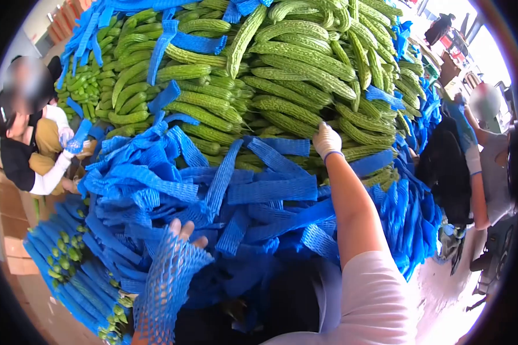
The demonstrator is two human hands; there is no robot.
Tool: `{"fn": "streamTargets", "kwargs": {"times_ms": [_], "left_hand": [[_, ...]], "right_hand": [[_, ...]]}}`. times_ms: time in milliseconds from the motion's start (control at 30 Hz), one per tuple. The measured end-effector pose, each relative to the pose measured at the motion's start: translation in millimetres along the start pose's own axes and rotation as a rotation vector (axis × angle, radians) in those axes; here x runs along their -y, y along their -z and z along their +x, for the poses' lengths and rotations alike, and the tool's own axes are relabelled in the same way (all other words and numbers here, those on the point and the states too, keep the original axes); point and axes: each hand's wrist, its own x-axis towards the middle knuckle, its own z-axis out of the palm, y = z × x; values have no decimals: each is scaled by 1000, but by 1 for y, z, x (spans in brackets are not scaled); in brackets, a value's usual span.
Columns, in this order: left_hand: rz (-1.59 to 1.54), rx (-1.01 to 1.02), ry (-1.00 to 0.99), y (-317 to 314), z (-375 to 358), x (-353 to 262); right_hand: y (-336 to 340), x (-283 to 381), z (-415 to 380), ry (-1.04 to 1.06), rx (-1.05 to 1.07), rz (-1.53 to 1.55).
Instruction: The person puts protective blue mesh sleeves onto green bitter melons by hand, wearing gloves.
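Observation:
A large heap of green bitter melons (302,52) fills the upper middle of the head view. My right hand (328,141), in a white glove, reaches into the heap with its fingers closed at the end of a bitter melon (293,123). My left hand (181,238) is low in the view, inside a blue foam net sleeve (170,282) that also covers the wrist and forearm. Its fingertips stick out of the sleeve, apart, with nothing held in them. Between my hands and the heap lies a thick pile of loose blue foam net sleeves (270,190).
Sleeved bitter melons (80,282) are stacked in rows at the lower left. A person (34,126) sits at the left holding a blue sleeve. Another person (489,138) works at the right edge, an arm stretched toward the heap. Cardboard boxes (14,230) stand at far left.

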Motion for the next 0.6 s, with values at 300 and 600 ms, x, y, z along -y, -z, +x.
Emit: {"fn": "streamTargets", "kwargs": {"times_ms": [300,600], "left_hand": [[-88,-284,520,-23,14,-64],[1520,-23,-366,-24,7,-86]], "right_hand": [[-1,25,-9,188,9,-259],[148,-27,-142,240,138,1107]]}}
